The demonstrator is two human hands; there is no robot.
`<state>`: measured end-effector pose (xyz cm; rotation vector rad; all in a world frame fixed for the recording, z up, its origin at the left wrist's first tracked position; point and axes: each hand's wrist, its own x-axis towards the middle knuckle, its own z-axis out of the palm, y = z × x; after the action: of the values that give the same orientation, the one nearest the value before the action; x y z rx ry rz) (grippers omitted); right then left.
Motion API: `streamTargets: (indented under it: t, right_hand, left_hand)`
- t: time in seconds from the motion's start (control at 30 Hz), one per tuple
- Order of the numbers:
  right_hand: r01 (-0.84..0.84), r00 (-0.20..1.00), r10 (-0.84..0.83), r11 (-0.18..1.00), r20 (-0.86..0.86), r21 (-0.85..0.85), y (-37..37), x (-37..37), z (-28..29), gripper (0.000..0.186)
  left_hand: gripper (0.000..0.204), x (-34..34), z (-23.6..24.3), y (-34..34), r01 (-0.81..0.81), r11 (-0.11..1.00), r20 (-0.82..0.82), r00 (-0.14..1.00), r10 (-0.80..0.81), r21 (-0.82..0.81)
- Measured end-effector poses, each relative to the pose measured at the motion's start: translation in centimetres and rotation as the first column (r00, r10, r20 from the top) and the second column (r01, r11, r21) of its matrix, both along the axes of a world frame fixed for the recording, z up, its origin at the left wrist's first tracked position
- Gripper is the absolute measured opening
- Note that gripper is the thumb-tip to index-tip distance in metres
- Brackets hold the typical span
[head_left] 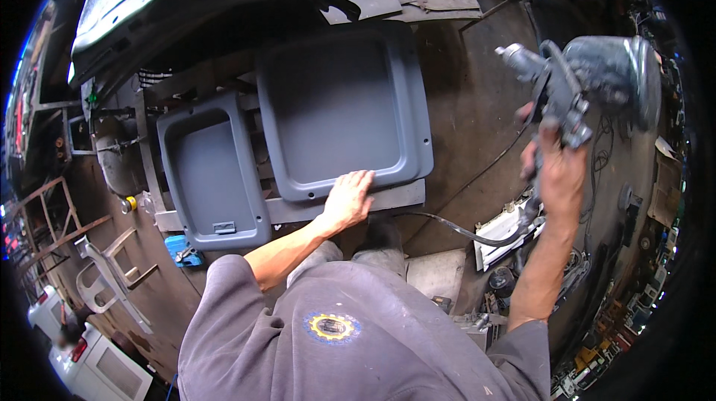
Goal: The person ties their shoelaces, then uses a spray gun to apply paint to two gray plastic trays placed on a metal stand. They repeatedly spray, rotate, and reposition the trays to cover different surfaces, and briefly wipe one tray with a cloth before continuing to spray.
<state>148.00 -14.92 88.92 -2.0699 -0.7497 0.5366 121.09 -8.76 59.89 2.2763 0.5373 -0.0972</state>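
Note:
Before me lies a large grey moulded panel (339,106) with a raised rim and a recessed middle. My left hand (349,200) rests flat on its near rim, fingers stretched out and holding nothing. Beside it on the left is a smaller grey panel (212,170) of the same shape. Off to the right, my right hand (553,166) grips a spray gun (559,99), its nozzle pointing left. A dark cup (615,77) is fixed to the gun. The hose (485,239) runs from below the grip toward my legs.
Both panels lie on a metal frame (403,194). A blue object (183,250) sits below the small panel; a cylindrical tank (117,153) stands at left. A curved vehicle panel (201,10) overhangs the far side. Cables (600,159) and parts lie on the floor at right.

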Motion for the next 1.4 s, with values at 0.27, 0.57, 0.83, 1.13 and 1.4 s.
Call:
streamTargets:
  t: [0.27,0.57,0.83,1.13,1.4]
  right_hand:
    - [0.069,0.996,-0.057,0.98,0.07,-0.186,5.2,0.7,2.3,0.061]
    - [-0.438,0.899,0.437,0.896,-0.021,-0.07,13.5,-7.8,1.3,0.06]
    - [-0.406,0.913,0.373,0.877,-0.166,-0.259,12.5,-8.1,2.3,0.059]
    - [0.038,0.998,-0.016,0.942,0.067,-0.332,1.3,-3.9,3.6,0.059]
    - [-0.219,0.976,0.218,0.958,-0.023,-0.186,1.2,-10.8,1.5,0.059]
  left_hand:
    - [0.055,-6.2,3.0,1.3,-0.238,0.951,-0.075,0.964,0.257,0.195]
    - [0.054,-4.2,7.2,-1.2,-0.331,0.915,0.089,0.929,0.359,-0.231]
    - [0.055,-8.1,5.7,-0.2,-0.424,0.869,0.031,0.895,0.446,-0.257]
    - [0.051,-12.3,5.2,0.8,-0.495,0.826,-0.067,0.865,0.497,-0.27]
    - [0.047,-6.8,8.7,-1.4,-0.291,0.844,0.089,0.926,0.367,-0.45]
